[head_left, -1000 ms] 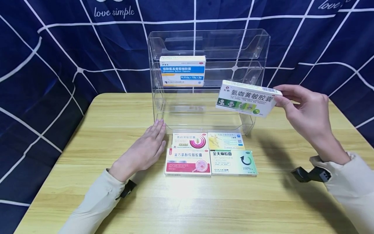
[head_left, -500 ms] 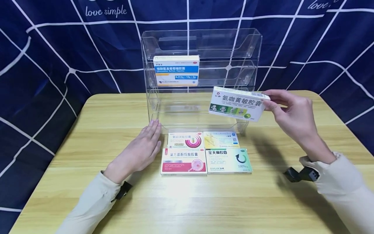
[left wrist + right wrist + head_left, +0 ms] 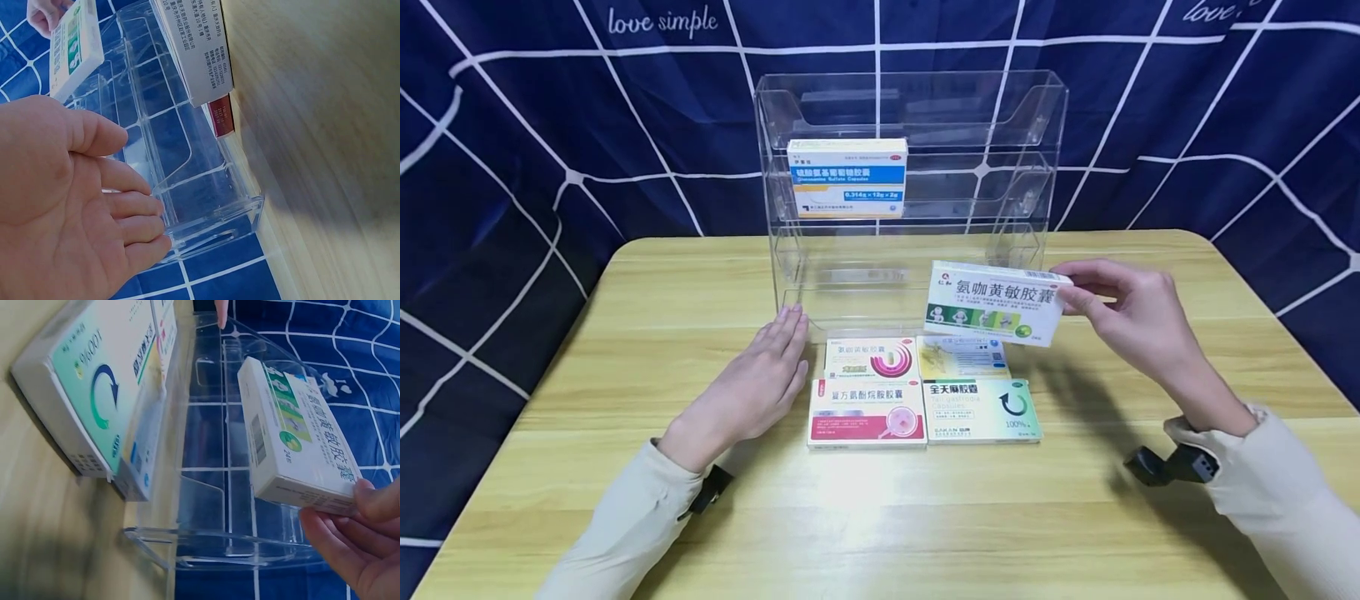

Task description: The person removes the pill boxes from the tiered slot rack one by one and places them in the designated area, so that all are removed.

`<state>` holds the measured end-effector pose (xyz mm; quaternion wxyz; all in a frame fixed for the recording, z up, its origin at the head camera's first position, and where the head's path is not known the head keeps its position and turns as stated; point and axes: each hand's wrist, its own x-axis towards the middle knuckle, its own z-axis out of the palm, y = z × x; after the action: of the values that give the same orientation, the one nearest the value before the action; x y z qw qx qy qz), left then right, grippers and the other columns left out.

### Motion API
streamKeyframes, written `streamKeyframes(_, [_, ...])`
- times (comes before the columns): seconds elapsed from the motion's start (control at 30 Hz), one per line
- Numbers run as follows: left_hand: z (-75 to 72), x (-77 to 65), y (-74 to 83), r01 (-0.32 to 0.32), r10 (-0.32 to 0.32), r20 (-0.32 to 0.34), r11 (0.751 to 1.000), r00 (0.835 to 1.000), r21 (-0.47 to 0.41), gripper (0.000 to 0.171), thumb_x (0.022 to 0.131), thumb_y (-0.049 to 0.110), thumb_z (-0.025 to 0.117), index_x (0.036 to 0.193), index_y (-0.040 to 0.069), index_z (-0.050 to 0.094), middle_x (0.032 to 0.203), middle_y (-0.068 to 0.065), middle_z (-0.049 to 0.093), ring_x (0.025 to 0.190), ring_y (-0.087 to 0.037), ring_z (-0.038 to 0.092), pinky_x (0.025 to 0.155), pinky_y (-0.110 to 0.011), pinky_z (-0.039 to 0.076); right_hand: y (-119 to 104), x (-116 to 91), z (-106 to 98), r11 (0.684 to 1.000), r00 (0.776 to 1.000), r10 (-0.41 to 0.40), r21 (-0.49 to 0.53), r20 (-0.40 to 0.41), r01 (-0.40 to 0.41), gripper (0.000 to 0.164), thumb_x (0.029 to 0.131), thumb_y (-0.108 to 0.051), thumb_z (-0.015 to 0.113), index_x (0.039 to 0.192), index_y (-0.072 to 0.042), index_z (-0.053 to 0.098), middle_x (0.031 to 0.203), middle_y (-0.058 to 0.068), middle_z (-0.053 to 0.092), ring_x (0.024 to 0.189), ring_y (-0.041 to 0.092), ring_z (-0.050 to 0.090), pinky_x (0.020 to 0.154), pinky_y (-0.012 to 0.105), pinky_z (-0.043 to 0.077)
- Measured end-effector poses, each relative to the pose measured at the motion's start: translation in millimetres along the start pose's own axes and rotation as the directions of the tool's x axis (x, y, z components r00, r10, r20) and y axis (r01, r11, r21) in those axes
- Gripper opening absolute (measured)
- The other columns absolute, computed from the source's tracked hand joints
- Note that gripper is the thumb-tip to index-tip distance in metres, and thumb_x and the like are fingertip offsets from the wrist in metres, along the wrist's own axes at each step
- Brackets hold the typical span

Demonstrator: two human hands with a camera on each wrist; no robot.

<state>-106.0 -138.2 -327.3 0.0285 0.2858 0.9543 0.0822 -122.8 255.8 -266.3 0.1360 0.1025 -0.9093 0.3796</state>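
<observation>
Right in front of the clear plastic tiered rack (image 3: 970,187), near its lower right part, there's a white rectangular carton with a green picture strip (image 3: 992,304), a bit tilted and up off the pale wood-grain bench (image 3: 865,542). The person's right hand (image 3: 1138,317) is pinching it by its right end, thumb on the printed face. Their left hand (image 3: 756,375) isn't grasping anything, just fingers stretched out at the rack's lower left front corner; can't really tell if they touch. A blue, white and orange box (image 3: 847,179) stands in the rack's left half, second tier down. Just before the rack, four flat medicine boxes (image 3: 982,411) lie two by two. Behind it hangs navy cloth with white lines (image 3: 655,108).
</observation>
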Motion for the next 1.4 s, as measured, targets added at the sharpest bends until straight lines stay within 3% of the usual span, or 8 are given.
streamKeyframes(0.13, [-0.3, 0.8, -0.1, 0.005, -0.005, 0.009, 1.000, 1.000, -0.007, 0.059, 0.103, 0.021, 0.037, 0.147, -0.013, 0.016, 0.155, -0.029, 0.008, 0.145, -0.040, 0.008, 0.118, -0.050, 0.015, 3, -8, -2, 0.998, 0.992, 0.065, -0.003, 0.105, -0.065, 0.023, 0.093, -0.010, 0.064, 0.114, -0.001, 0.068, 0.104, 0.019, 0.070, 0.074, -0.003, 0.067, 0.057, 0.015, 0.053])
streamKeyframes(0.27, [-0.1, 0.8, 0.0, 0.013, -0.012, 0.019, 1.000, 1.000, -0.018, 0.059, 0.104, 0.022, 0.037, 0.147, -0.013, 0.016, 0.155, -0.029, 0.008, 0.145, -0.039, 0.007, 0.118, -0.050, 0.015, 7, -16, -2, 0.997, 0.976, 0.064, 0.038, 0.208, -0.074, 0.023, 0.095, -0.007, 0.061, 0.115, 0.002, 0.066, 0.105, 0.023, 0.069, 0.075, 0.003, 0.069, 0.066, 0.015, 0.056])
streamKeyframes(0.43, [-0.2, 0.6, -0.3, 0.011, -0.011, 0.015, 1.000, 1.000, -0.019, 0.059, 0.104, 0.021, 0.037, 0.147, -0.013, 0.016, 0.155, -0.030, 0.008, 0.145, -0.040, 0.008, 0.118, -0.051, 0.015, 10, -25, -1, 0.994, 0.952, 0.074, 0.057, 0.298, -0.095, 0.023, 0.095, -0.007, 0.060, 0.116, 0.002, 0.065, 0.104, 0.021, 0.070, 0.078, 0.006, 0.070, 0.065, 0.016, 0.055])
streamKeyframes(0.77, [-0.8, 0.7, -0.4, 0.016, -0.016, 0.022, 1.000, 1.000, -0.015, 0.059, 0.104, 0.022, 0.037, 0.147, -0.012, 0.017, 0.155, -0.029, 0.008, 0.145, -0.040, 0.008, 0.118, -0.050, 0.015, 22, -44, 4, 0.984, 0.932, 0.029, 0.152, 0.362, -0.090, 0.024, 0.094, -0.002, 0.060, 0.116, 0.006, 0.064, 0.105, 0.022, 0.069, 0.082, 0.010, 0.070, 0.071, 0.025, 0.059])
streamKeyframes(1.0, [0.1, -0.3, 0.3, 0.016, -0.015, 0.021, 1.000, 1.000, -0.012, 0.059, 0.104, 0.022, 0.036, 0.148, -0.012, 0.017, 0.156, -0.029, 0.008, 0.145, -0.039, 0.008, 0.118, -0.050, 0.015, 28, -56, 1, 0.984, 0.915, 0.079, 0.116, 0.396, -0.136, 0.027, 0.095, -0.005, 0.060, 0.119, 0.005, 0.063, 0.108, 0.021, 0.068, 0.083, 0.008, 0.069, 0.070, 0.023, 0.058])
streamKeyframes(1.2, [0.9, -1.2, 0.0, 0.013, -0.013, 0.019, 1.000, 1.000, -0.010, 0.059, 0.104, 0.022, 0.036, 0.147, -0.013, 0.017, 0.155, -0.029, 0.007, 0.145, -0.040, 0.008, 0.118, -0.050, 0.015, 35, -66, 0, 0.979, 0.908, 0.090, 0.131, 0.409, -0.155, 0.026, 0.094, -0.002, 0.060, 0.118, 0.007, 0.062, 0.107, 0.021, 0.068, 0.083, 0.007, 0.068, 0.068, 0.029, 0.060])
streamKeyframes(1.4, [1.1, -0.1, 0.2, 0.011, -0.011, 0.015, 1.000, 1.000, -0.011, 0.059, 0.104, 0.022, 0.036, 0.148, -0.012, 0.017, 0.155, -0.029, 0.007, 0.145, -0.040, 0.007, 0.118, -0.049, 0.013, 42, -74, 0, 0.967, 0.909, 0.045, 0.212, 0.414, -0.144, 0.025, 0.093, 0.003, 0.058, 0.117, 0.010, 0.061, 0.103, -0.003, 0.071, 0.084, 0.010, 0.069, 0.068, 0.031, 0.060])
